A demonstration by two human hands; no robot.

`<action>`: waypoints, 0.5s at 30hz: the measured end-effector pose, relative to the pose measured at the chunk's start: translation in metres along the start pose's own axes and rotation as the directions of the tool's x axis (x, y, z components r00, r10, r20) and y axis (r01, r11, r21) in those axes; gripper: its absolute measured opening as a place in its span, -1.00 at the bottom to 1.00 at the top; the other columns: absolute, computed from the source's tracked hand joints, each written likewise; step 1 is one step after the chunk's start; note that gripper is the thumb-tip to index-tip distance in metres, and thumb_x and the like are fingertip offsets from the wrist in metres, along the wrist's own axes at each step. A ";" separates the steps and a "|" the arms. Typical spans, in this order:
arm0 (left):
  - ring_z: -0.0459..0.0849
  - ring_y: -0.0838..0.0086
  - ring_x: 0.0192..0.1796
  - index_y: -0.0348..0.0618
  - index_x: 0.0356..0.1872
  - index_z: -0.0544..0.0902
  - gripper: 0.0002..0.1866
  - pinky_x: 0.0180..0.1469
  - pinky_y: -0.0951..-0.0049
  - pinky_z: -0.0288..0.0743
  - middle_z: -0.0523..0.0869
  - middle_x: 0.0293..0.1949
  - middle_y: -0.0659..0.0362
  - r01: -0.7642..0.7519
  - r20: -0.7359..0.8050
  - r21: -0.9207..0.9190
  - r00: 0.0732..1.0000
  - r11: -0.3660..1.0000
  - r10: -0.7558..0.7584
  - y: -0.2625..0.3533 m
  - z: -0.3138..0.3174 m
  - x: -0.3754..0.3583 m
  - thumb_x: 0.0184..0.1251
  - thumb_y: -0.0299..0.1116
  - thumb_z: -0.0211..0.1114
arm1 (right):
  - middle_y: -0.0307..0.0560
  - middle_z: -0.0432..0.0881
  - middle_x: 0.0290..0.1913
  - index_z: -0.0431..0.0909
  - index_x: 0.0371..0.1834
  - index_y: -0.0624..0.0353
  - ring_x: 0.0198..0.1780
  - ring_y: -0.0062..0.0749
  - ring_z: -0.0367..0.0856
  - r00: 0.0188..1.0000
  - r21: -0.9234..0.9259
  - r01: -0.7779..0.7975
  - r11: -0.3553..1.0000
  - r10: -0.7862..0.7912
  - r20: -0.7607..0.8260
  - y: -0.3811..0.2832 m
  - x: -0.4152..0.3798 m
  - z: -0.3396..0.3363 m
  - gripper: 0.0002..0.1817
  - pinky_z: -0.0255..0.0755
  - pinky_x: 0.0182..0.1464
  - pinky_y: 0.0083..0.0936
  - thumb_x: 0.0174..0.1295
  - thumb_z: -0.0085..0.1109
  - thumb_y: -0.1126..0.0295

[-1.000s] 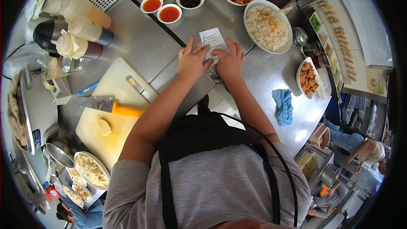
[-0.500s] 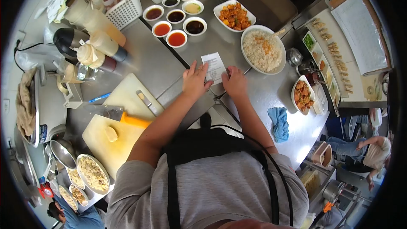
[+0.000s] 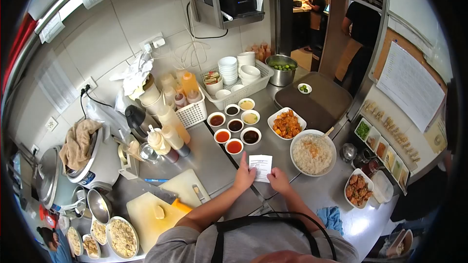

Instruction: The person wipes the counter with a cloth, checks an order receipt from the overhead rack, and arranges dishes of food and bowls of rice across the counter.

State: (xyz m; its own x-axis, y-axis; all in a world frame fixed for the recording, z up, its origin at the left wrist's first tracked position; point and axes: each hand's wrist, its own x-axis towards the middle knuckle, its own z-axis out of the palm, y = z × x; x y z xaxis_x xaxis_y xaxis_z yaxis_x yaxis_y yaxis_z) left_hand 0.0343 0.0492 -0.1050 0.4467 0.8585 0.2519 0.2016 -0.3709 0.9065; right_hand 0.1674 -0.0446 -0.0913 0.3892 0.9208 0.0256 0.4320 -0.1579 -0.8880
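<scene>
Between my hands is a small white printed slip (image 3: 261, 167). My left hand (image 3: 243, 176) pinches its left edge, with the index finger extended along it. The fingers of my right hand (image 3: 278, 180) are closed on the slip's lower right edge. Just beyond the slip stand several small sauce bowls, among them an orange-red one (image 3: 234, 146) and a dark one (image 3: 251, 137). To the right are a large bowl of rice (image 3: 312, 155) and a white dish of glazed chunks (image 3: 286, 123).
Cutting boards (image 3: 146, 219) and fried rice dishes (image 3: 122, 237) are at the left. Squeeze bottles (image 3: 170, 136) stand by a white basket (image 3: 194, 113). A brown tray (image 3: 314, 101) lies behind. On the right are a chicken dish (image 3: 358, 190), a blue cloth (image 3: 330, 218) and a condiment tray (image 3: 382, 148).
The view has tilted up, showing the wall, shelf and doorway with people beyond. The slip is now held by both hands; my left fingers, spread before, have closed on its edge.
</scene>
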 end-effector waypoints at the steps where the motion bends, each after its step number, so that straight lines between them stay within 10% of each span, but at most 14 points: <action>1: 0.56 0.38 -0.47 -0.25 0.20 -0.09 -0.28 -0.40 0.47 0.42 0.57 -0.43 0.00 0.080 -0.018 -0.088 0.996 0.993 -0.082 0.006 -0.002 0.004 0.00 -0.49 0.07 | -0.07 0.46 -0.59 0.37 -0.50 0.29 -0.51 -0.44 0.43 1.000 0.042 0.016 0.999 -0.016 0.003 -0.004 0.001 -0.001 -0.83 0.31 -0.43 -0.48 -0.04 0.03 0.38; 6: 0.55 0.56 -0.39 -0.27 -0.26 0.47 -0.86 -0.32 0.58 0.45 0.58 -0.35 0.18 0.371 0.172 -0.586 0.926 0.721 -0.336 0.060 -0.022 0.021 0.16 -0.50 0.02 | -0.15 0.44 -0.61 0.36 -0.48 0.27 -0.57 -0.56 0.38 0.993 0.172 0.085 0.981 -0.098 0.070 -0.013 0.014 -0.003 -0.86 0.29 -0.51 -0.59 0.00 0.02 0.41; 10: 0.56 0.54 -0.37 -0.28 -0.24 0.47 -0.83 -0.33 0.53 0.47 0.58 -0.36 0.17 0.456 0.244 -0.689 0.878 0.563 -0.412 0.068 -0.041 0.023 0.16 -0.47 0.03 | -0.23 0.41 -0.60 0.36 -0.46 0.25 -0.61 -0.64 0.34 0.970 0.265 0.050 0.963 -0.110 0.218 -0.036 0.029 -0.004 -0.88 0.25 -0.55 -0.68 0.03 0.01 0.42; 15: 0.55 0.56 -0.42 -0.28 -0.30 0.49 -0.86 -0.35 0.53 0.45 0.58 -0.39 0.19 0.176 -0.275 -0.510 0.894 0.842 -0.353 0.072 -0.099 0.020 0.16 -0.44 0.05 | -0.27 0.42 -0.57 0.39 -0.48 0.22 -0.53 -0.65 0.35 0.907 0.443 0.191 0.876 -0.330 0.263 -0.086 0.057 0.030 -0.89 0.28 -0.47 -0.66 0.05 0.01 0.40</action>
State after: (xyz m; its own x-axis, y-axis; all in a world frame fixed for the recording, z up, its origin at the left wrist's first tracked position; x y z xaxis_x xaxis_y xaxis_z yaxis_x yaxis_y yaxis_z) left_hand -0.0286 0.0747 -0.0009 0.0888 0.9960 -0.0017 -0.1957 0.0192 0.9805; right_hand 0.1283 0.0320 -0.0273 -0.0037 0.9807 0.1957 0.0920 0.1952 -0.9764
